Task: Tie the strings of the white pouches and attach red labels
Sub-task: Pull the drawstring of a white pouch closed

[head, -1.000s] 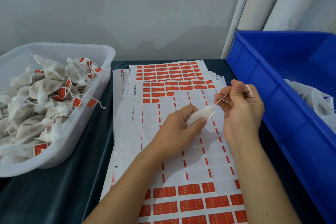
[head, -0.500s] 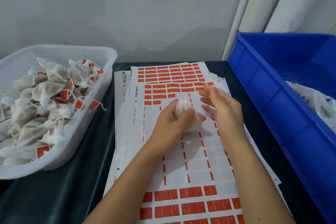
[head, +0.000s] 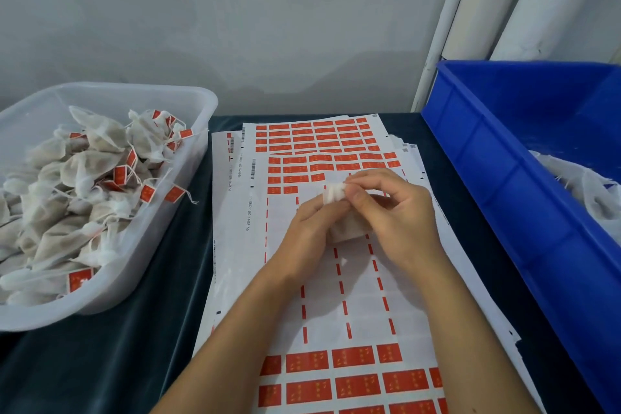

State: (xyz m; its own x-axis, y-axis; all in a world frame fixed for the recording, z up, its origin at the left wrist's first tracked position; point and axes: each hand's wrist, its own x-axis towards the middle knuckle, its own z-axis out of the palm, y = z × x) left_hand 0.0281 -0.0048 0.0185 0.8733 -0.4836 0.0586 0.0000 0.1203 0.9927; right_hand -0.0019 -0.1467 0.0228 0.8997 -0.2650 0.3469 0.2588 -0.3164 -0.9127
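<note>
Left of the label sheets (head: 336, 279), my clear tub (head: 188, 158) holds tied, red-labelled pouches (head: 87, 178). Above the sheets, my left hand (head: 302, 235) grips a white pouch (head: 346, 228) while my right hand (head: 400, 218) pinches its gathered top. Right of the sheets, the blue bin (head: 497, 185) holds white pouches (head: 591, 191).

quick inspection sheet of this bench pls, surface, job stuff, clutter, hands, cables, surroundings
surface: dark cloth-covered table.
job's things: white pouch held over the label sheets, many red labels already gone; clear tub holds labelled pouches; blue bin holds unlabelled ones.
clutter: nothing seen.
grip: left hand holds the pouch body; right hand pinches its gathered top.
cables: nothing seen.
surroundings: grey wall, white pipes behind the bin.
</note>
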